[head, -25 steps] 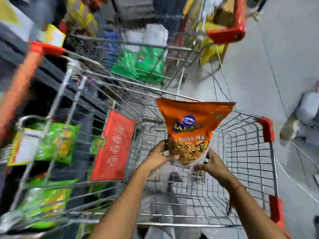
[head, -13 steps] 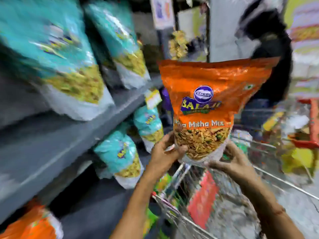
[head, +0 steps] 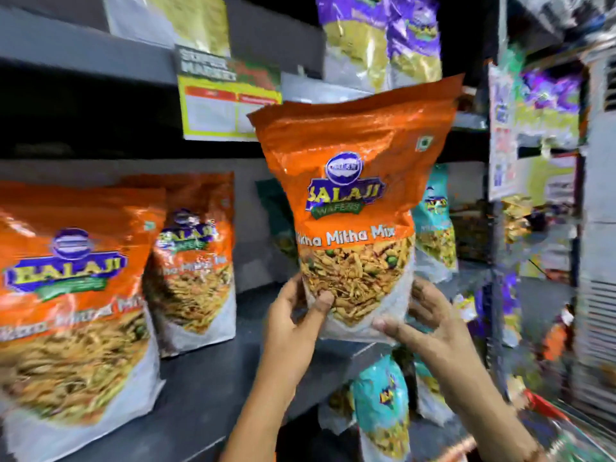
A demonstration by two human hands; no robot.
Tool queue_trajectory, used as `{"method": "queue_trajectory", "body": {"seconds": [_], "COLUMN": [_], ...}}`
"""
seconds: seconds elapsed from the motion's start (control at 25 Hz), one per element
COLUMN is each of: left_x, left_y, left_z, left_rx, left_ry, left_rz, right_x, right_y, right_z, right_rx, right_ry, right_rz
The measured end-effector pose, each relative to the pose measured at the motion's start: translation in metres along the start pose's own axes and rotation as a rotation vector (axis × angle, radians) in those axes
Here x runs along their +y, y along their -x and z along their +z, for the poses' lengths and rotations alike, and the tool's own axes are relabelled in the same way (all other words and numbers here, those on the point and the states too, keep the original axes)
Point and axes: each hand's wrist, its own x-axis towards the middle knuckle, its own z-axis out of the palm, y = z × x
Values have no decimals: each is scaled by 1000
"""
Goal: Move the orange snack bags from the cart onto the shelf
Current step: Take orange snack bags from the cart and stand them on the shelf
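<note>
I hold an orange snack bag (head: 353, 181) upright in front of the dark grey shelf (head: 213, 371), just above its front edge. My left hand (head: 293, 325) grips the bag's lower left corner, thumb on its front. My right hand (head: 423, 325) holds the lower right corner from below. Two more orange snack bags stand on the shelf to the left: a near one (head: 70, 295) and a farther one (head: 196, 258). Only a blurred red-edged bit of the cart (head: 550, 408) shows at the lower right.
Teal snack bags stand behind the held bag (head: 436, 225) and on the shelf below (head: 383, 405). Purple and yellow bags (head: 380, 38) fill the shelf above, where a price card (head: 226, 105) hangs. A bare stretch of shelf lies between the farther orange bag and my hands.
The bag went from inside the cart up to the shelf front, with both hands keeping their grip. My view swung from the cart to the shelf with the orange bags.
</note>
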Motion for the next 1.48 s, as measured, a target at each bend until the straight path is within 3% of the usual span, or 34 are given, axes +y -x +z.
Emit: {"method": "queue_trajectory", "body": {"seconds": [0.16, 0.6, 0.88, 1.0, 1.2, 1.32, 1.48], "left_x": [-11, -49, -50, -40, 9, 54, 110], "left_y": [-1, -19, -18, -12, 16, 39, 81], "left_z": [-24, -15, -15, -15, -26, -56, -130], "left_rx": [92, 88, 95, 123, 338, 540, 797], "left_ry": [-116, -348, -328, -320, -325, -365, -375], "left_rz": [-71, -271, -349, -363, -183, 37, 273], "right_x": [18, 55, 49, 46, 4, -28, -77], "right_y": [-8, -28, -36, -42, -49, -33, 6], "right_z": [24, 28, 22, 18, 30, 62, 126], "right_rx": [-87, -160, -233, -221, 51, 24, -134], "right_ry": [3, 129, 243, 133, -157, -328, -551], "right_rz": [50, 136, 95, 152, 27, -60, -57]}}
